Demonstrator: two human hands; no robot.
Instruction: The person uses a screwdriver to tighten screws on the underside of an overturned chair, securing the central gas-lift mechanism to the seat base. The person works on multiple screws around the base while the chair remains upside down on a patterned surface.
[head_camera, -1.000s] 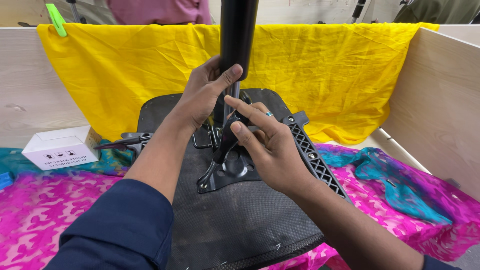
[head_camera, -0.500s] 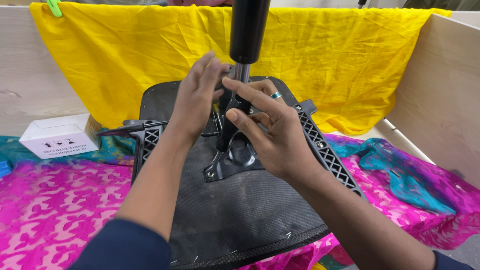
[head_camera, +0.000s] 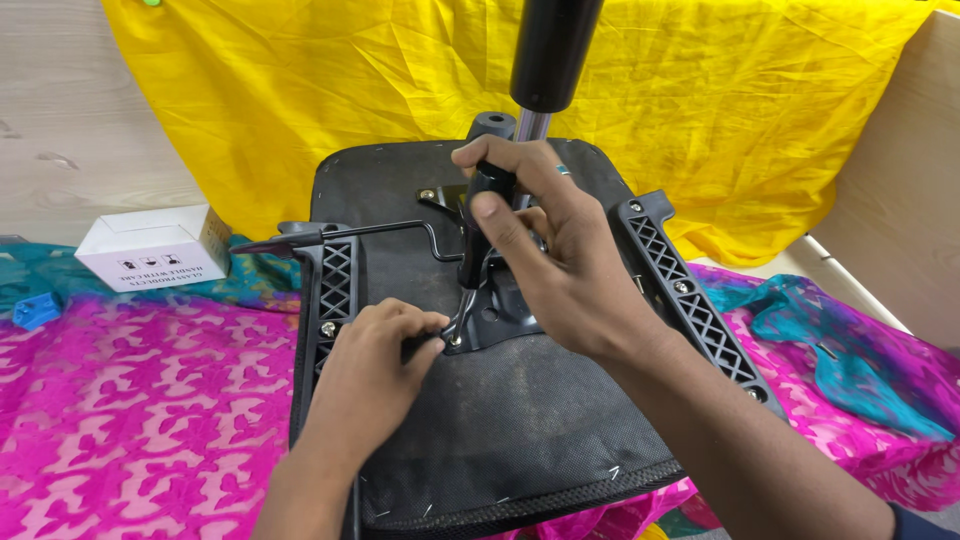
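Observation:
An upturned black chair seat (head_camera: 520, 430) lies on the cloth. A dark metal mechanism plate (head_camera: 500, 315) is at its middle, and a black gas cylinder (head_camera: 550, 50) stands up from it. My right hand (head_camera: 560, 260) wraps around the black upright piece (head_camera: 478, 215) at the foot of the cylinder. My left hand (head_camera: 375, 365) is closed on a small dark item at the plate's near-left corner; what it is stays hidden by my fingers. A thin bent lever rod (head_camera: 390, 230) runs left from the mechanism.
Black lattice brackets (head_camera: 335, 285) (head_camera: 690, 300) line both sides of the seat. A white cardboard box (head_camera: 150, 250) and a small blue piece (head_camera: 35, 310) sit at the left. Pink cloth (head_camera: 130, 420) covers the surface, yellow cloth (head_camera: 350, 90) hangs behind, and a wooden wall (head_camera: 910, 200) stands at the right.
My left hand has come off the column and dropped to the plate's near-left corner. My right hand has shifted up and closed around the black upright piece.

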